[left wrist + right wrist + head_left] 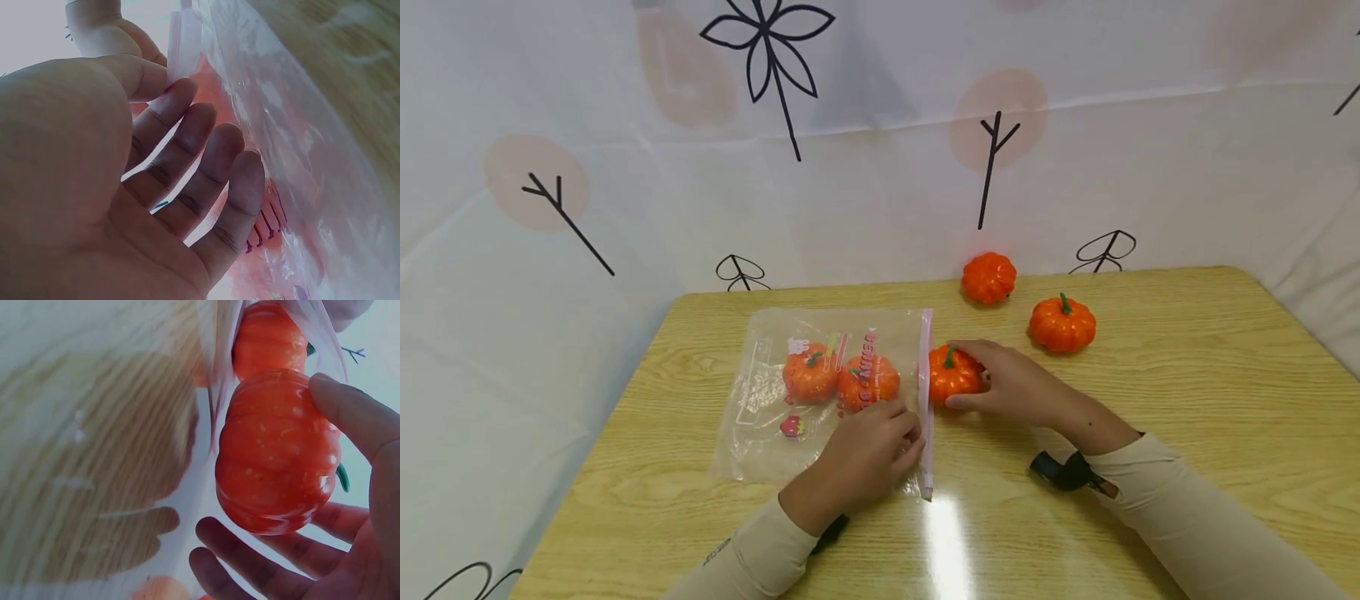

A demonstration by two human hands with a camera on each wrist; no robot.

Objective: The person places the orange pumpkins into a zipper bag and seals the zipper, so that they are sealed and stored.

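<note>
A clear zip bag (752,442) with a pink slider edge lies on the table, two small orange pumpkins (810,374) inside it. My left hand (868,454) pinches the bag near its mouth, thumb against forefinger beside the pink strip (181,47) in the left wrist view. At that mouth my right hand (1011,383) grips another orange pumpkin (278,453), thumb on one side and fingers on the other. This pumpkin's left side meets the bag's opening; the right wrist view shows one bagged pumpkin (269,340) just beyond it.
Two more orange pumpkins stand on the wooden table (1195,375): one (988,278) by the back edge, one (1062,324) to the right of the hands. A patterned white cloth (880,192) hangs behind the table. Dark straps (1063,472) sit at the wrists.
</note>
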